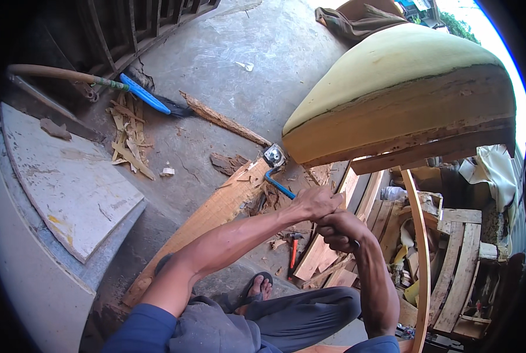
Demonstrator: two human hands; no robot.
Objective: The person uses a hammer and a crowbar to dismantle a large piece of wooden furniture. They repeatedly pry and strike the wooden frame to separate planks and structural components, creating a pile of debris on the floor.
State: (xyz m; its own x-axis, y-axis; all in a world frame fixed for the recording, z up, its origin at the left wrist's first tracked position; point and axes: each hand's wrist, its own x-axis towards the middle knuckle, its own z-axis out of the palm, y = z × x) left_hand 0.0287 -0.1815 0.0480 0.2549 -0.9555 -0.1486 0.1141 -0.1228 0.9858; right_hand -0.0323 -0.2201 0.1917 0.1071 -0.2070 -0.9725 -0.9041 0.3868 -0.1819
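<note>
My left hand [319,203] and my right hand [342,229] are closed one above the other, apparently both around the blue bent metal bar [279,184], whose shaft disappears behind them. The bar's bent end reaches a silver metal fitting [273,155] beside a long plank [198,226] with a broken, splintered edge. Bark-like fragments [227,165] and splinters lie around it. A hammer [293,253] with an orange handle rests on the floor below my hands.
A large foam-padded wooden piece [392,100] stands at upper right, above planks [328,247] and pallet slats [457,270]. A blue-headed broom [142,94] lies by wood scraps [130,141]. Pale boards [63,182] are at left, a dark metal grating [122,29] behind.
</note>
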